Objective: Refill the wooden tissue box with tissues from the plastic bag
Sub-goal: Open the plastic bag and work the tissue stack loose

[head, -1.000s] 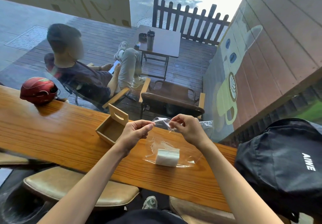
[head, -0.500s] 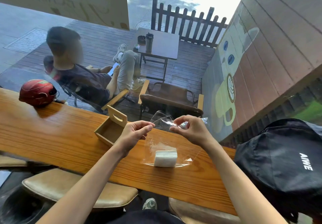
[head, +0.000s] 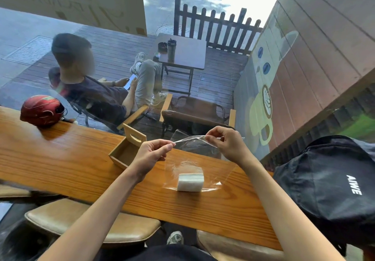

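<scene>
Two hands hold a clear plastic bag [head: 194, 159] above the wooden desk [head: 60, 159]. The left hand [head: 151, 155] pinches one side of the bag's mouth between thumb and forefinger, its other fingers curled under. The right hand [head: 227, 143] pinches the opposite side, fingers bent round the film. Between them the top edge of the bag is drawn out in a thin taut line, and the rest hangs down to the desk. A white stack of tissues [head: 190, 182] sits inside the bag at its bottom, resting on the desk near the front edge.

The tissue box [head: 126, 150] stands on the desk just left of the left hand, near the far edge; its lid [head: 135, 135] is tilted up at the back and the inside looks bare. A red helmet [head: 41, 110] lies far to the left on the desk. A black backpack [head: 332, 179] sits at the right end. Tan stools [head: 81, 222] stand under the desk's near side. Beyond the glass a person [head: 97, 90] sits in a chair on a wooden deck, near a small table [head: 186, 55] with a dark tumbler [head: 171, 49] on it.
</scene>
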